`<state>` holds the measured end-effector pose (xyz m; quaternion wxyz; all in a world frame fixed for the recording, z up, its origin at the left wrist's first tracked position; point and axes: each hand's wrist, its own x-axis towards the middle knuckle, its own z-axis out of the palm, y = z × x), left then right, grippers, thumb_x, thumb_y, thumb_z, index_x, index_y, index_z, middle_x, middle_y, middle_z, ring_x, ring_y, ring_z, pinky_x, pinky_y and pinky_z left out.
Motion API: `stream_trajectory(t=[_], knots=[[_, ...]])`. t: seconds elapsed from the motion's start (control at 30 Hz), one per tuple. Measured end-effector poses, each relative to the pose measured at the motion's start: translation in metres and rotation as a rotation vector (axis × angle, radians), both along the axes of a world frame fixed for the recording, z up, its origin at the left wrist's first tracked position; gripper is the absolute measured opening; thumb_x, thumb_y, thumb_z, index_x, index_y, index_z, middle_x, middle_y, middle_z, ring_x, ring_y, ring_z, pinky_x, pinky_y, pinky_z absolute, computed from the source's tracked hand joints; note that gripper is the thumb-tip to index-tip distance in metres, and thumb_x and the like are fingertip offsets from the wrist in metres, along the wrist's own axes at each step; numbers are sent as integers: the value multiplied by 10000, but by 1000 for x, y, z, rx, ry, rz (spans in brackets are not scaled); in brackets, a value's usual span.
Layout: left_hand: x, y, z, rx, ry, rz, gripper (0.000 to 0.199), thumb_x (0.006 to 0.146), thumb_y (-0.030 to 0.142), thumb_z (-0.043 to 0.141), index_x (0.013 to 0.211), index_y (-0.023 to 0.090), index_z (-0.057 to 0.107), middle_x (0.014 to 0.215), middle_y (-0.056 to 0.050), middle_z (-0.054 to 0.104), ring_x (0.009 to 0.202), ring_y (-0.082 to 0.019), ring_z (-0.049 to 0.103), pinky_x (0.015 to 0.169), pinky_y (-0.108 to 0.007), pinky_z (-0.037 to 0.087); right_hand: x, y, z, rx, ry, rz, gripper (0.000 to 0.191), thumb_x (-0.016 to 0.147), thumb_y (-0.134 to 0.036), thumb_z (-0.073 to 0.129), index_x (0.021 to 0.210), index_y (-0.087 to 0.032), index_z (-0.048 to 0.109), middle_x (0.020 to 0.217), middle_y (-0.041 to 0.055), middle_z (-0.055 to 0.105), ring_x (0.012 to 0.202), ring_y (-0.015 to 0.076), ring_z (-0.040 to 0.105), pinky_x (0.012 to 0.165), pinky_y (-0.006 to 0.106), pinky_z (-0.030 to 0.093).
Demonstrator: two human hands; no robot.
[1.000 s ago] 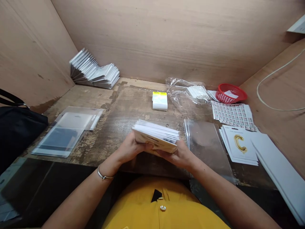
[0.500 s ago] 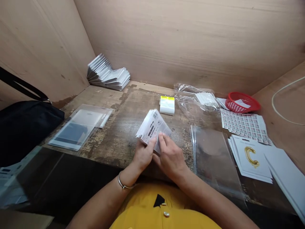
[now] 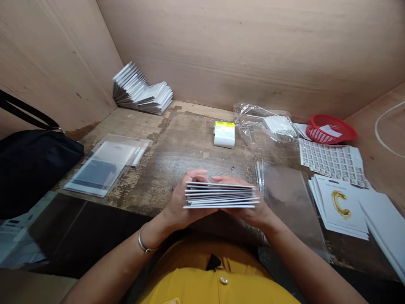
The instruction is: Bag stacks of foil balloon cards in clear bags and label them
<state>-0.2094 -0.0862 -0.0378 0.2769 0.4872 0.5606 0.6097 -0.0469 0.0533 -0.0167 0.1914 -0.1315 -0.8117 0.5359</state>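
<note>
A stack of white cards (image 3: 220, 196) sits between the two hands, just above the near edge of the wooden bench (image 3: 186, 141). Its edges face the person, and the cards are slightly fanned. The left hand (image 3: 185, 204), with a thin metal bangle (image 3: 144, 245) on its wrist, cups the stack's left end from below. The right hand (image 3: 251, 213) does the same at the right end. Both hands press inward, and their fingers (image 3: 196, 173) curl over the far side, nearly meeting behind the stack.

To the left lie clear plastic sleeves (image 3: 106, 165) beside a black bag (image 3: 31, 164). In the far left corner, a pile of cards (image 3: 142, 90) leans against the wall. Straight ahead is a white label pack (image 3: 224, 134) with a yellow strip. Further right are a clear plastic bag (image 3: 253, 126), a red basket (image 3: 330, 130) and a sticker sheet (image 3: 332, 162). Just right of the right hand lies a clear sleeve (image 3: 292, 202), next to cards printed with a gold letter C (image 3: 340, 207).
</note>
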Motion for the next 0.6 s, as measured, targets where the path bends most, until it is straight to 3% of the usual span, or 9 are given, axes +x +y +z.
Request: stream_trajectory(t=[0.1,0.23,0.4,0.5,0.6], knots=[[10,2,-19,31,73,92,555,664,284,816,1121,207,510,977,-36,614,841,-167,619,766,-294,508,-1,-1,-11,-25,-66,34,366,753,-387,758,1081,-241,685,1114,58,703,1020,262,663,913,419,528],[7,7,-28,-34,79,37,403,694,317,798,1003,192,571,950,-47,659,846,-184,646,746,-299,519,-3,2,-20,-52,-149,-37,279,765,-412,740,978,-233,715,969,44,729,891,256,685,792,397,561],[-9,16,-13,-103,8,-48,288,728,338,769,930,173,648,869,-37,721,774,-192,680,713,-309,557,-8,2,-19,-100,-82,-93,287,724,-441,759,889,-221,681,884,33,719,830,246,675,784,414,561],[-9,20,1,-126,-133,-100,307,739,338,765,983,169,688,993,-51,745,893,-215,699,831,-337,564,-4,-5,-6,-239,-3,-131,405,757,-452,735,1070,-223,615,1044,48,702,973,249,663,855,402,547],[2,20,9,-202,-311,-111,406,727,352,779,1070,160,677,1092,-73,729,994,-233,690,919,-363,542,10,-21,9,-269,11,-301,491,851,-460,635,1245,-215,474,1139,88,671,1055,251,641,887,396,532]])
